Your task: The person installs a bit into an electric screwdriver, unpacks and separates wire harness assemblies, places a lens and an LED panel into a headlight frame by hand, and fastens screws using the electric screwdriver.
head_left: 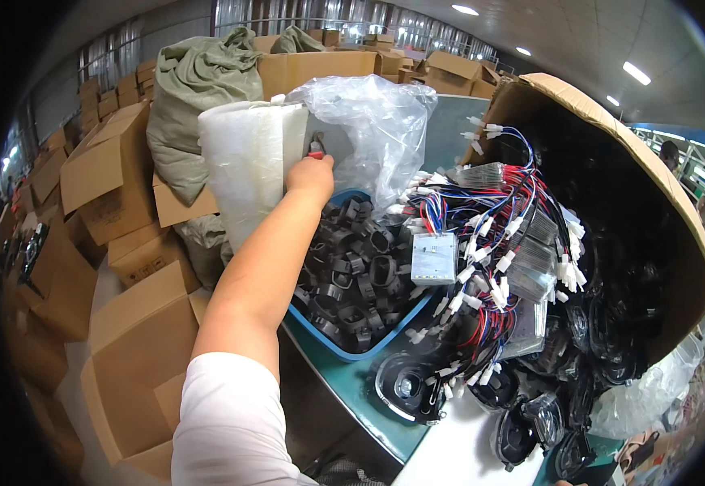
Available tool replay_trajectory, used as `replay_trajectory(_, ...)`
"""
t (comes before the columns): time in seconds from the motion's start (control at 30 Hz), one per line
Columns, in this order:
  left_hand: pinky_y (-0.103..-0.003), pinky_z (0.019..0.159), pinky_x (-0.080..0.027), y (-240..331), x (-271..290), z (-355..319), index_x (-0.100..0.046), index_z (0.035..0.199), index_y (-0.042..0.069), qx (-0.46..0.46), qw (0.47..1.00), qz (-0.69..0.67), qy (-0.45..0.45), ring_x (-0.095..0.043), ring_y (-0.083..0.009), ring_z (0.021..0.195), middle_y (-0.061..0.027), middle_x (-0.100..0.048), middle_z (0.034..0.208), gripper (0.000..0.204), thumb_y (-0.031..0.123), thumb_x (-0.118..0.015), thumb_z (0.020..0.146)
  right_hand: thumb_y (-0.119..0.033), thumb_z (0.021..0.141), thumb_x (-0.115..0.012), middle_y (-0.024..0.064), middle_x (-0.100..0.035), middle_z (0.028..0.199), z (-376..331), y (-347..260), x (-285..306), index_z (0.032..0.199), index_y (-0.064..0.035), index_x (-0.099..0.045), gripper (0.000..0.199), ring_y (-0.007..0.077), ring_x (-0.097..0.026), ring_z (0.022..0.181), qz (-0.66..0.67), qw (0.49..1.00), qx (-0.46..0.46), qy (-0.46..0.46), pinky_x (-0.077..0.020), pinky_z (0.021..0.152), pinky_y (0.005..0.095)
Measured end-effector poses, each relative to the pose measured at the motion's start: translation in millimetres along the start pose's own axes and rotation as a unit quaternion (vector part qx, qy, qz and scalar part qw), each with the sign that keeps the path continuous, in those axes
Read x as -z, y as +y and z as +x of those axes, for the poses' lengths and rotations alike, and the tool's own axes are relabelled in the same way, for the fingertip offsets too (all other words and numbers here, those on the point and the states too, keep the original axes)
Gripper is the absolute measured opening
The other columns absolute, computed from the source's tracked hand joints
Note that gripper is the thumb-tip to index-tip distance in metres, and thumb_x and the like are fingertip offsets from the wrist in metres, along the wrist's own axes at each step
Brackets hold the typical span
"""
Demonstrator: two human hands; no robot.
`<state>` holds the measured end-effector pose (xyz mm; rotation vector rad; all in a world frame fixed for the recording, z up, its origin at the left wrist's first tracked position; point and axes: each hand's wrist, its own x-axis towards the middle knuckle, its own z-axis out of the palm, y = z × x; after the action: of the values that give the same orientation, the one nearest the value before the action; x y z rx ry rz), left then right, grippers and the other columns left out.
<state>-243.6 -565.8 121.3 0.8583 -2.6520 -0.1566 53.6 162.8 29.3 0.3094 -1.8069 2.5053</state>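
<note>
My left hand point(312, 176) reaches forward past the blue bin, its fingers closed around a small red object with a metal end point(317, 149); its exact kind is hidden by the hand. Beside the hand on the left stands a thick roll of translucent plastic point(243, 166). A crumpled clear plastic bag point(385, 121) spreads just to its right. Below the wrist, the blue bin point(351, 355) holds many black plastic ring-shaped parts point(352, 279). My right hand is not in view.
Bundled wires with white connectors point(482, 235) and flat pale panels point(433, 259) lie right of the bin. A large cardboard box point(611, 101) tips open over black housings point(405, 385) on the green table point(376, 413). Cartons point(138, 356) and a green sack point(194, 105) stand left.
</note>
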Motion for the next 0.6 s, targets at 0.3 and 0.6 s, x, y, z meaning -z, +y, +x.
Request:
replay_trajectory(0.3, -0.041, 0.083, -0.051, 6, 14, -23, -0.062, 0.108, 0.013, -0.042, 0.996, 0.044, 0.069, -0.063, -0.0335, 0.098, -0.0177, -0.064, 0.103, 0.025, 0.015, -0.046, 0.090, -0.027, 0.081, -0.066, 0.0259, -0.057, 0.117, 6, -2, -12, 0.113, -0.0039, -0.051, 0.042, 0.0340, -0.056, 0.106, -0.011, 1.000, 0.015, 0.010, -0.0429, 0.091, 0.0430)
replay_trajectory(0.6, -0.041, 0.075, -0.053, 12, 16, -11, -0.064, 0.096, 0.009, -0.106, 0.984, 0.058, 0.130, -0.065, -0.0300, 0.094, -0.0169, -0.066, 0.095, 0.017, 0.014, -0.051, 0.086, -0.025, 0.084, -0.064, 0.0241, -0.057, 0.115, 11, -2, -25, 0.113, -0.0043, -0.049, 0.039, 0.0305, -0.058, 0.099, -0.017, 0.999, 0.026, 0.021, -0.0473, 0.084, 0.0382)
